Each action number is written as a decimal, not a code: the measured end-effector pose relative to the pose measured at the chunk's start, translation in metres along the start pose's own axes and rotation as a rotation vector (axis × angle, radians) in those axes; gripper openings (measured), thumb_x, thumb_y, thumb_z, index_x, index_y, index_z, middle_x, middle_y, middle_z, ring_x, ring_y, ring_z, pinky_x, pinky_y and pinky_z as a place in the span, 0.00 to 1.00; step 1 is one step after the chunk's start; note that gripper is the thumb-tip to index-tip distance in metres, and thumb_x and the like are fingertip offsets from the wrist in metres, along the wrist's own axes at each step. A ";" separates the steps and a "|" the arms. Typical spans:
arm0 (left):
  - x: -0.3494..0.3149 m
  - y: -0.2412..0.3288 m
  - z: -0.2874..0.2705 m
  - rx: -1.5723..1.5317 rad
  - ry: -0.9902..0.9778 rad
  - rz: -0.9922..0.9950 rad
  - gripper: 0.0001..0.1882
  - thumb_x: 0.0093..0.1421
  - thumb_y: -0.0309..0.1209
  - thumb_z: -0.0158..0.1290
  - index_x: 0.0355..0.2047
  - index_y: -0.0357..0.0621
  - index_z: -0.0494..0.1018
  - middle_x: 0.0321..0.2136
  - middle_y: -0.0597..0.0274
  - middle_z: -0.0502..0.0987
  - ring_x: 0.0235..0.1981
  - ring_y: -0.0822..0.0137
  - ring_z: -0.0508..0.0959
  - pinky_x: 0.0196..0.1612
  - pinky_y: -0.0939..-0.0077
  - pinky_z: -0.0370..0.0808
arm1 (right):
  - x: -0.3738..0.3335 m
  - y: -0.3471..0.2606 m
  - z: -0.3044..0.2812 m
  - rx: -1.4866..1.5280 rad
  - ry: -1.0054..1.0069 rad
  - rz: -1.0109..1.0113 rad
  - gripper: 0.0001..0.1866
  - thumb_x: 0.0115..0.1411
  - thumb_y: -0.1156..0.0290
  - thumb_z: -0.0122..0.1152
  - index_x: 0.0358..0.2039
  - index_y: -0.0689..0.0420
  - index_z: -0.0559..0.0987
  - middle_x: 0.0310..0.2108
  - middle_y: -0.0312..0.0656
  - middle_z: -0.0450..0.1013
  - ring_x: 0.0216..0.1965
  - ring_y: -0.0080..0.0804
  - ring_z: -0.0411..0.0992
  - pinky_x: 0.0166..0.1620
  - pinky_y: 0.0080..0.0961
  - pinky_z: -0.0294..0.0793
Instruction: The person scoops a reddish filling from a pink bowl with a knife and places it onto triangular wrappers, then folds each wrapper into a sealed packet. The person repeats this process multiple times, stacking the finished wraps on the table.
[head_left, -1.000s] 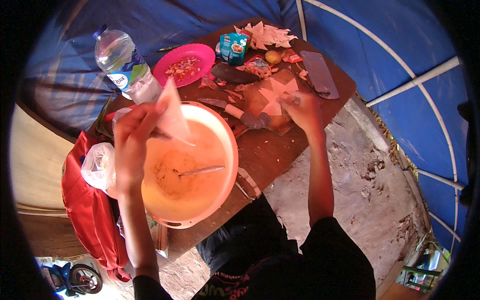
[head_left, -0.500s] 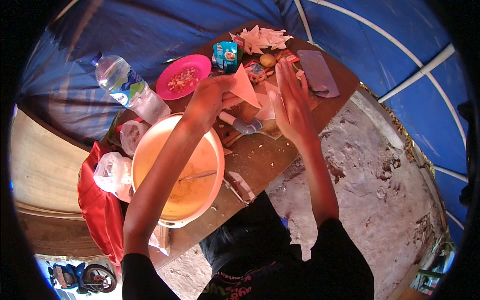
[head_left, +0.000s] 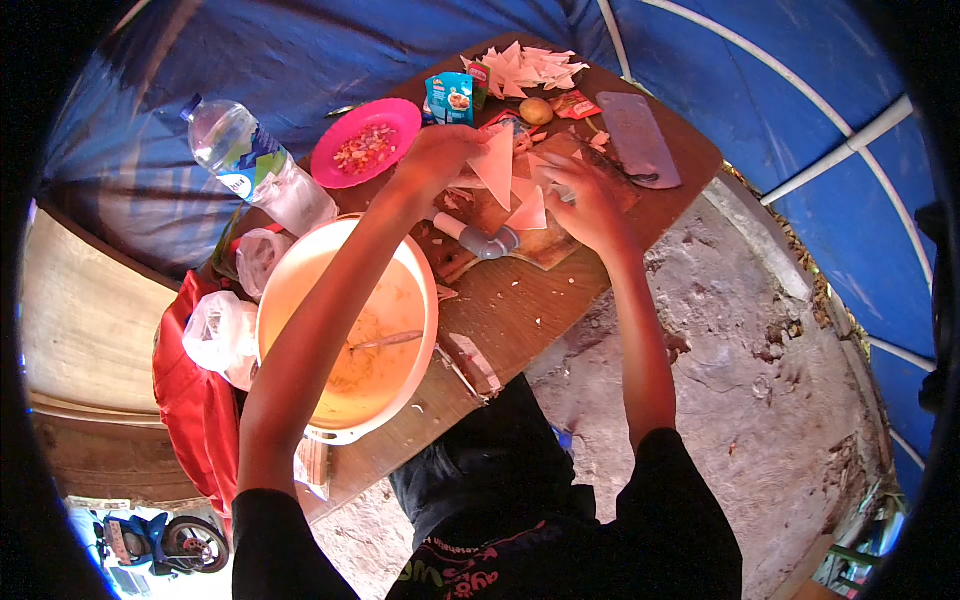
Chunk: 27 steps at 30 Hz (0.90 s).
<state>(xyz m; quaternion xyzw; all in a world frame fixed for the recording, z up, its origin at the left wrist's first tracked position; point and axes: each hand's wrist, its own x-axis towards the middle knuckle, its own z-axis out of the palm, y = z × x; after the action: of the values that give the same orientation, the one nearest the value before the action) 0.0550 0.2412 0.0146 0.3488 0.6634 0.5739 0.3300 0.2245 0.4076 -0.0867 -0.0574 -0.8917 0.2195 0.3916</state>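
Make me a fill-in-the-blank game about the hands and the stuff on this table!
1. The left hand holds a pale sheet shaped like a ____.
2. The plate with chopped bits is bright ____.
3. The clear bottle has a ____ cap.
4. In the picture, the red fabric is ____ of the big bowl.

Missing words: triangle; pink; blue; left

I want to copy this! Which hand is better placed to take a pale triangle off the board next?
Probably the right hand: it's nearer the pale triangles, while the left hand holds a separate triangle.
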 end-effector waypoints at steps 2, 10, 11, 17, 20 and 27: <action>0.018 -0.006 0.001 0.107 -0.069 0.033 0.14 0.63 0.31 0.52 0.45 0.34 0.75 0.40 0.55 0.78 0.44 0.62 0.80 0.52 0.65 0.77 | 0.008 0.001 0.005 -0.059 -0.024 -0.106 0.14 0.56 0.76 0.59 0.44 0.61 0.79 0.48 0.46 0.76 0.50 0.42 0.74 0.54 0.37 0.70; 0.105 -0.091 -0.005 0.534 -0.258 0.338 0.12 0.50 0.31 0.61 0.34 0.41 0.80 0.35 0.59 0.81 0.38 0.62 0.82 0.38 0.64 0.80 | 0.020 0.002 0.004 0.127 0.107 0.089 0.05 0.53 0.76 0.61 0.31 0.61 0.79 0.36 0.46 0.77 0.40 0.44 0.76 0.45 0.36 0.73; 0.116 -0.104 -0.009 0.802 -0.315 0.472 0.12 0.47 0.32 0.63 0.32 0.44 0.80 0.34 0.60 0.81 0.37 0.62 0.82 0.37 0.65 0.80 | 0.020 0.002 0.001 0.153 0.119 0.107 0.04 0.51 0.77 0.61 0.30 0.60 0.78 0.37 0.47 0.77 0.40 0.46 0.76 0.44 0.38 0.73; 0.114 -0.103 -0.019 0.581 -0.102 0.321 0.11 0.44 0.31 0.63 0.30 0.44 0.80 0.32 0.60 0.82 0.35 0.59 0.82 0.34 0.63 0.80 | 0.024 0.001 0.003 -0.009 -0.130 0.032 0.07 0.56 0.74 0.61 0.34 0.62 0.80 0.41 0.45 0.78 0.45 0.41 0.76 0.49 0.31 0.73; 0.080 -0.072 -0.010 0.042 0.036 -0.102 0.08 0.48 0.29 0.60 0.30 0.40 0.79 0.30 0.61 0.81 0.33 0.60 0.82 0.34 0.62 0.81 | 0.028 0.003 0.010 0.070 -0.110 -0.029 0.07 0.57 0.74 0.61 0.36 0.61 0.80 0.43 0.45 0.78 0.48 0.41 0.75 0.50 0.31 0.73; 0.093 -0.072 0.010 0.432 -0.037 0.199 0.09 0.51 0.30 0.57 0.30 0.37 0.79 0.32 0.56 0.81 0.32 0.58 0.83 0.35 0.63 0.82 | 0.037 0.008 -0.010 0.143 0.152 0.133 0.08 0.56 0.71 0.61 0.34 0.61 0.78 0.31 0.48 0.79 0.34 0.44 0.79 0.37 0.33 0.76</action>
<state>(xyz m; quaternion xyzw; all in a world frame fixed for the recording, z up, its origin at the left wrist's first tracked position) 0.0069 0.3176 -0.0618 0.4854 0.7269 0.4417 0.2020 0.2053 0.4281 -0.0593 -0.1046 -0.8357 0.3029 0.4459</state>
